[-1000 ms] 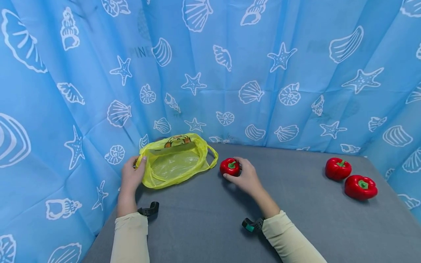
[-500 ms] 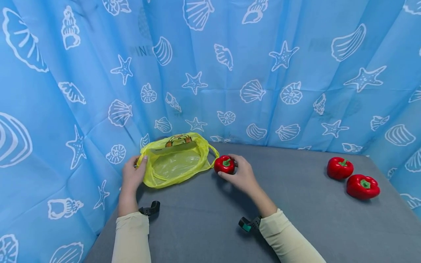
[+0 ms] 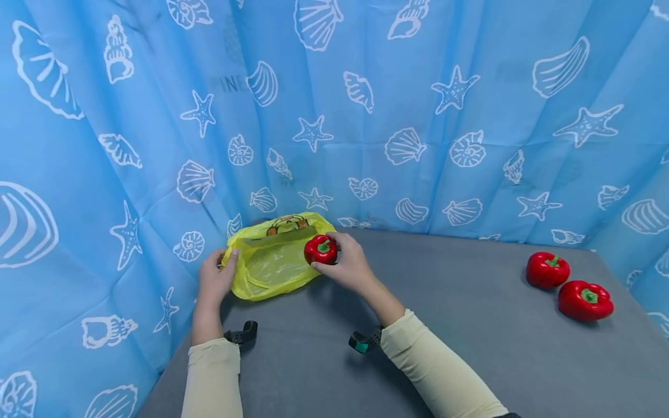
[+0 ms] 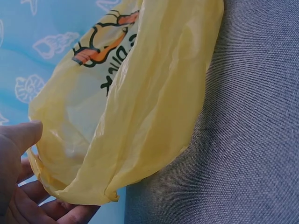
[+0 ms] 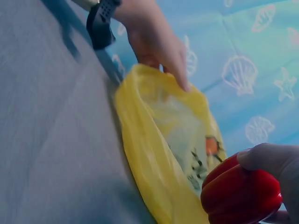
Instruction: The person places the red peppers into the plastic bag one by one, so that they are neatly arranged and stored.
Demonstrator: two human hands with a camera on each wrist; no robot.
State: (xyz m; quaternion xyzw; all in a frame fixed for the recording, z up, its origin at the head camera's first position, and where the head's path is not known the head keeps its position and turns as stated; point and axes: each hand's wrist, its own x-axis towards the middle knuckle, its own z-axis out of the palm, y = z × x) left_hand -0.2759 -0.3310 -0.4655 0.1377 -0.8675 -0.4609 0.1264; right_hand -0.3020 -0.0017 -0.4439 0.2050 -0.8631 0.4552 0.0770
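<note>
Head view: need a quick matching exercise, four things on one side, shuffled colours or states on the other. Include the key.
Things
1. left hand
2. right hand
3. bag
4. curtain

Colours or states
A. blue, with white prints
B. holds a red pepper
C. yellow, mouth open
D. grips the edge of the bag

Right pairs: 1-D, 2-B, 3-C, 4-A

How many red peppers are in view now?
3: one pepper in the right hand, by the yellow bag; a second pepper and a third pepper on the table at right.
</note>
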